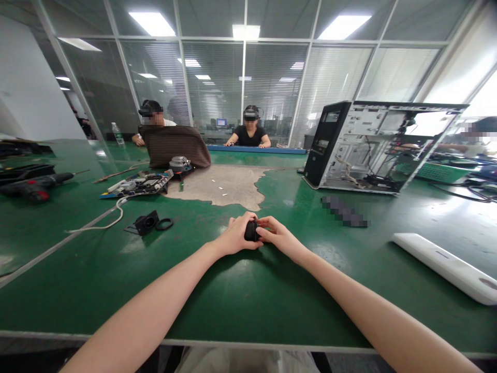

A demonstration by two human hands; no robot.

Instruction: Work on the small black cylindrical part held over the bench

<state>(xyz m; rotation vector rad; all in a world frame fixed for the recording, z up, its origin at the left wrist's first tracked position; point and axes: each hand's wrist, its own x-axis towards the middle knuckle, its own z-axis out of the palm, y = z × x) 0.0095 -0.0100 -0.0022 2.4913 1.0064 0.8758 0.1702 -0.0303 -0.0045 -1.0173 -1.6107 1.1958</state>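
Between my two hands, just above the green table point(217, 300), is a small rounded black part point(251, 231) whose exact kind I cannot make out. My left hand point(238, 235) wraps round it from the left, thumb on the near side. From the right, the fingertips of my right hand point(274, 232) pinch its edge. Left of my hands lie a small square black part with a round opening point(146, 223) and a black ring point(164, 224), apart from each other's centres and not touched by either hand.
An open computer case point(330, 145) stands back right. A circuit board point(140, 184), a pale cable point(116, 210) and a power drill point(39, 186) lie left. A long white device point(442, 261) rests right. Co-workers sit across the table, one point(252, 133) facing me.
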